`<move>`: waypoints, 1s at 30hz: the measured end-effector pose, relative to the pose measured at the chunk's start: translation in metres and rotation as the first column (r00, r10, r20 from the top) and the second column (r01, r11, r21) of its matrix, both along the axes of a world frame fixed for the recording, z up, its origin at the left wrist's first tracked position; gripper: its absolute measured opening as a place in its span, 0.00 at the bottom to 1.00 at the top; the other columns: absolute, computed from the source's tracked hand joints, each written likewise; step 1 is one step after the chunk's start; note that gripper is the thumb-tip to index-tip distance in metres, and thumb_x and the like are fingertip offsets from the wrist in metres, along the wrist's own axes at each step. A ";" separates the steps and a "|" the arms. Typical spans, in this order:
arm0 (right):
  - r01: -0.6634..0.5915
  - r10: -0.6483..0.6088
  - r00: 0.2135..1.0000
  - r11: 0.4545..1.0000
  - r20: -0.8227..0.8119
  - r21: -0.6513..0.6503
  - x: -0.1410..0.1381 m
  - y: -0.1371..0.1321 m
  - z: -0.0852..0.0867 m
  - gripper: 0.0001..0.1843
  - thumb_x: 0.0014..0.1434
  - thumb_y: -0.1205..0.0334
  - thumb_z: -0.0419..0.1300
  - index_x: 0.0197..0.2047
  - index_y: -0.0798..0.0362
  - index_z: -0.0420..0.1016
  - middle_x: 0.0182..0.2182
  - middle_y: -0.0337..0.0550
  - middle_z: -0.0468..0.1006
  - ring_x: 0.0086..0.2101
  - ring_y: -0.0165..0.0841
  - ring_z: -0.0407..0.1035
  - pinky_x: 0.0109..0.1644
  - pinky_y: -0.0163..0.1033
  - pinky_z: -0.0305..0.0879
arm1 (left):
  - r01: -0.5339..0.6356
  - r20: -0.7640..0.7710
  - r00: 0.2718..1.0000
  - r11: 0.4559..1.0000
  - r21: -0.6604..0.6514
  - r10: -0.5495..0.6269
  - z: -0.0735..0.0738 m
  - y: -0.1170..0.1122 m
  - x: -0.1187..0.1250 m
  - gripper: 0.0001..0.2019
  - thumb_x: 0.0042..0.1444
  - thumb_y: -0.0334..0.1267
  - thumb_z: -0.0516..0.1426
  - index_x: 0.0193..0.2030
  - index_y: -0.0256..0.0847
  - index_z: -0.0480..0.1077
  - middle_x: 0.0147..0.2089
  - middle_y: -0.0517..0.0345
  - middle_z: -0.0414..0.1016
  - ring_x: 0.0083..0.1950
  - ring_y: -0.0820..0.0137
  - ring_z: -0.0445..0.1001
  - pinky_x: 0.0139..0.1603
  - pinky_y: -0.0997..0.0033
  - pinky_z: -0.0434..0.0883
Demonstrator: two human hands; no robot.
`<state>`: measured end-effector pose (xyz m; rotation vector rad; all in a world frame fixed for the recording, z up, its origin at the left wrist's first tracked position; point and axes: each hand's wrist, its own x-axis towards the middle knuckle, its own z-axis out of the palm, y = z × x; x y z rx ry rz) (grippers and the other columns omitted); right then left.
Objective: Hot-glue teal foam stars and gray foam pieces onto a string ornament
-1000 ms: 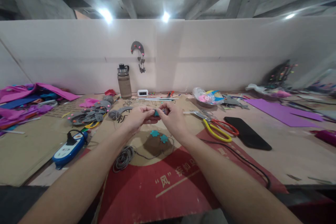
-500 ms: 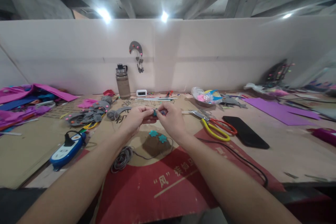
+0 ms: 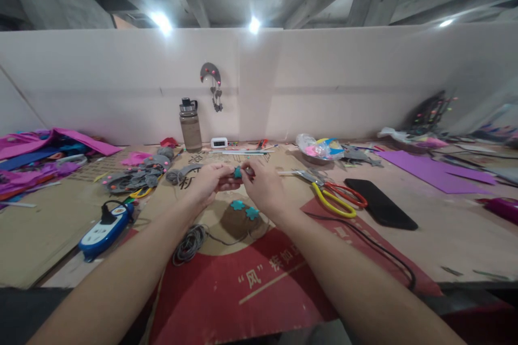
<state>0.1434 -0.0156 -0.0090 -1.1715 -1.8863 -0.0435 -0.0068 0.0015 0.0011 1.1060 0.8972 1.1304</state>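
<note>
Above the cardboard, my left hand (image 3: 213,180) pinches a small teal felt piece (image 3: 237,172) between thumb and fingers. Close against it is my right hand (image 3: 261,183), its fingers closed at the piece's right edge; what lies between those fingertips is hidden. Below the hands, two teal felt flowers, a left flower (image 3: 237,205) and a right flower (image 3: 252,213), rest on the cardboard. A grey cord (image 3: 222,241) runs from a loose coil (image 3: 189,245) towards them.
Red-and-yellow-handled scissors (image 3: 334,199) and a black phone (image 3: 380,204) lie to the right. On the left are a blue-and-white power strip (image 3: 105,230) and grey felt pieces (image 3: 137,177). A bottle (image 3: 190,126) stands by the wall. Purple sheets (image 3: 429,170) lie far right.
The teal piece shows more plainly between my fingers, turned a little towards me. My right fingertips have shifted slightly. The cord near the right flower has moved.
</note>
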 end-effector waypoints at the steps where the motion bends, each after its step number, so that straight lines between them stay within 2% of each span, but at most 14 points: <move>1: 0.002 -0.002 1.000 1.000 -0.019 -0.010 0.000 0.001 -0.001 0.07 0.58 0.63 0.51 0.38 0.51 0.69 0.34 0.42 0.72 0.31 0.31 0.66 0.34 0.35 0.58 | 0.000 0.001 1.000 1.000 -0.001 0.000 0.000 0.000 0.000 0.04 0.46 0.31 0.60 0.28 0.31 0.71 0.27 0.49 0.76 0.27 0.70 0.76 0.34 0.68 0.74; 8: -0.077 0.077 0.997 0.997 -0.020 0.030 0.001 0.001 -0.003 0.11 0.58 0.65 0.50 0.43 0.49 0.69 0.38 0.42 0.74 0.34 0.32 0.67 0.37 0.35 0.59 | 0.004 -0.020 1.000 1.000 -0.007 -0.004 0.002 0.000 -0.001 0.06 0.46 0.31 0.59 0.31 0.31 0.72 0.29 0.48 0.77 0.29 0.69 0.76 0.35 0.67 0.75; 17: -0.085 0.087 0.994 0.996 -0.068 0.023 0.002 0.001 -0.001 0.08 0.59 0.62 0.50 0.36 0.51 0.70 0.33 0.42 0.73 0.34 0.31 0.66 0.38 0.35 0.58 | 0.017 -0.008 1.000 1.000 0.003 -0.017 0.003 -0.002 0.000 0.04 0.46 0.31 0.60 0.28 0.31 0.71 0.28 0.49 0.77 0.28 0.69 0.76 0.35 0.68 0.75; 25: -0.032 -0.005 0.965 0.990 -0.261 -0.136 -0.001 0.010 -0.001 0.08 0.53 0.60 0.53 0.26 0.53 0.68 0.24 0.38 0.71 0.26 0.29 0.62 0.29 0.34 0.55 | 0.022 -0.042 0.999 0.997 0.068 -0.019 0.001 -0.002 0.002 0.08 0.45 0.35 0.63 0.30 0.32 0.72 0.29 0.49 0.77 0.30 0.68 0.77 0.38 0.66 0.74; 30: -0.174 0.025 0.881 0.946 -0.472 -0.274 -0.001 0.014 -0.001 0.09 0.49 0.58 0.55 0.24 0.53 0.68 0.20 0.36 0.69 0.22 0.27 0.61 0.26 0.32 0.55 | 0.005 -0.072 0.997 0.993 0.119 0.004 0.000 -0.002 0.003 0.10 0.44 0.37 0.64 0.32 0.32 0.73 0.31 0.49 0.78 0.32 0.67 0.77 0.39 0.64 0.74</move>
